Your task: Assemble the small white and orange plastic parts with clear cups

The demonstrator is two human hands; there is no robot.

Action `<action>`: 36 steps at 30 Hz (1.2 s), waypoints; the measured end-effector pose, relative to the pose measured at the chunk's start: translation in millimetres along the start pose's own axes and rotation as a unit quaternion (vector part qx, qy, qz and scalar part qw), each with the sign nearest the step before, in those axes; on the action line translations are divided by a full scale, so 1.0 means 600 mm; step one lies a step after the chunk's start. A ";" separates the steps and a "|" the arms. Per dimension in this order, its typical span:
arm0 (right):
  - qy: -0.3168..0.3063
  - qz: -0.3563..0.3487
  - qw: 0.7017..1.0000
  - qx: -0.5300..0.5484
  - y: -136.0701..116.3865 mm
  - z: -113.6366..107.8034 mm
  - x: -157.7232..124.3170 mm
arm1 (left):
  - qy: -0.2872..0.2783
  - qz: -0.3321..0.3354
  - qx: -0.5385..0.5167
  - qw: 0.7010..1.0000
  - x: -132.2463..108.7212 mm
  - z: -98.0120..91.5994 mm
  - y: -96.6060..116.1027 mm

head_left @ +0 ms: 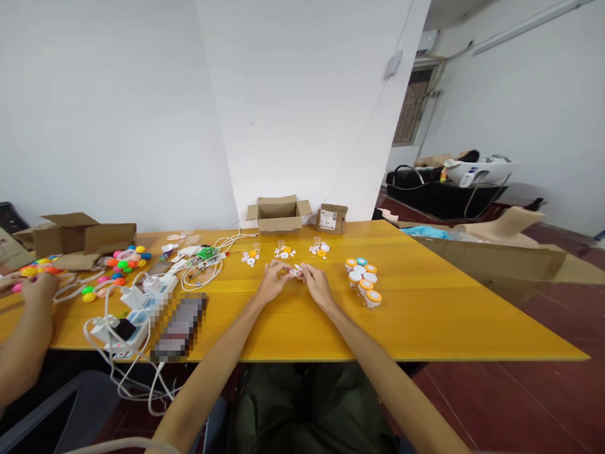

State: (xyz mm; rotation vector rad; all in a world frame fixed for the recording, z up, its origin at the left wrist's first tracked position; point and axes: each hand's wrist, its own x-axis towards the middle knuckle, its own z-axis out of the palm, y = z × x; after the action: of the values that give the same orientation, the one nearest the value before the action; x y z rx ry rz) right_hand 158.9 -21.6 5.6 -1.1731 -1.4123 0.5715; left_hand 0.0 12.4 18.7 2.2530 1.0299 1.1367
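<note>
At the far left, another person's forearm (26,328) lies along the edge of the yellow wooden table (449,315), its hand among bright plastic balls in pink, green and orange (120,261), in front of a brown cardboard box with open flaps (85,236). Next come a white power strip with plugs in it (137,309) and a loop of white cable (208,271).

At the middle, the left hand (273,280) and the right hand (316,284) meet just above the tabletop. The fingers of both are drawn in narrow, their tips pinching a small white round piece (293,272) between them; it is too small to tell its form or how each hand grips it. Just behind lie three little heaps of white and orange parts (283,251).

A piece this small seems best worked with the fingertips alone, wrists resting on the table and the hands low, so a slip drops it only a short way and it does not roll into the heaps.

To the right, near the right hand but apart from it, stands a cluster of small clear jars with orange and teal lids (363,280); an elbow or wrist swung wide could knock them.
</note>
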 end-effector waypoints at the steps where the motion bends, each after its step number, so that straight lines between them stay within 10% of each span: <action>1: 0.009 -0.001 1.000 -0.002 0.001 -0.001 0.001 | -0.011 0.007 0.030 0.999 -0.002 -0.001 -0.001; 12: -0.010 -0.060 0.998 -0.024 0.004 0.001 -0.001 | -0.074 0.032 0.215 0.973 -0.014 0.001 -0.014; 29: -0.179 -0.163 0.955 -0.174 0.008 0.005 -0.010 | -0.008 -0.079 0.156 0.984 -0.006 -0.003 -0.031; 36: -0.140 -0.155 0.961 -0.180 0.008 0.005 -0.008 | 0.013 -0.087 0.128 0.988 -0.002 -0.003 -0.037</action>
State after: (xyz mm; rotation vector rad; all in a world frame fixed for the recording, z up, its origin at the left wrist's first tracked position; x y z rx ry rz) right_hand 157.0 -23.2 -1.4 -1.1464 -1.9627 0.2702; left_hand -11.4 25.9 5.3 2.2888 1.4236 1.0110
